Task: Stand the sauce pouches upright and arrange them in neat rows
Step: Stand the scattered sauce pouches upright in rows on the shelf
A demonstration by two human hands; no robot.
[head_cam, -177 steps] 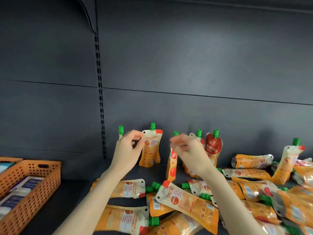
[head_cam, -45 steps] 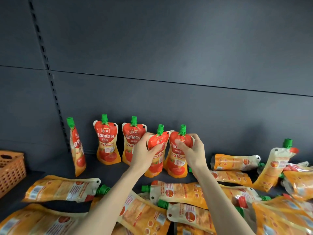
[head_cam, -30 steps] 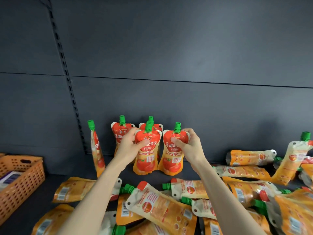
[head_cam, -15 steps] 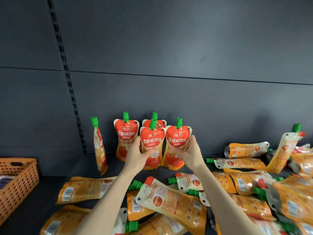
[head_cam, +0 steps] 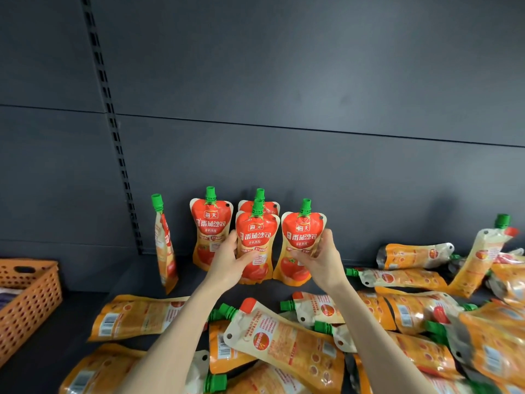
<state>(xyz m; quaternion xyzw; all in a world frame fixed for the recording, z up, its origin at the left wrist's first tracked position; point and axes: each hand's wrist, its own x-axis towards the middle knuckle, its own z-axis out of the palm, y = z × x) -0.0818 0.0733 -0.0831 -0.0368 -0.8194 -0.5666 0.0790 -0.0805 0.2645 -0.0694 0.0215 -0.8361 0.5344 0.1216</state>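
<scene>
Red-and-orange tomato sauce pouches with green caps stand on a dark shelf [head_cam: 85, 317]. My left hand [head_cam: 227, 264] grips the middle front pouch [head_cam: 257, 234], upright. My right hand [head_cam: 321, 261] grips the pouch to its right [head_cam: 303, 231], also upright. Behind them stand another pouch [head_cam: 210, 223] and one mostly hidden pouch [head_cam: 260, 199]. A side-on pouch [head_cam: 164, 245] stands apart at the left. Several pouches lie flat in front, among them one [head_cam: 287, 339] between my forearms and one [head_cam: 139, 317] at the left.
An orange perforated basket [head_cam: 28, 297] sits at the left edge of the shelf. A heap of flat pouches [head_cam: 454, 322] fills the right side, with one leaning pouch [head_cam: 480, 260] at the far right. The dark back panel [head_cam: 312, 155] rises right behind the standing pouches.
Both hands slid from the pouch tops down to their lower halves. The left-hand pouch moved in front of the back pouch; the two held pouches now stand side by side.
</scene>
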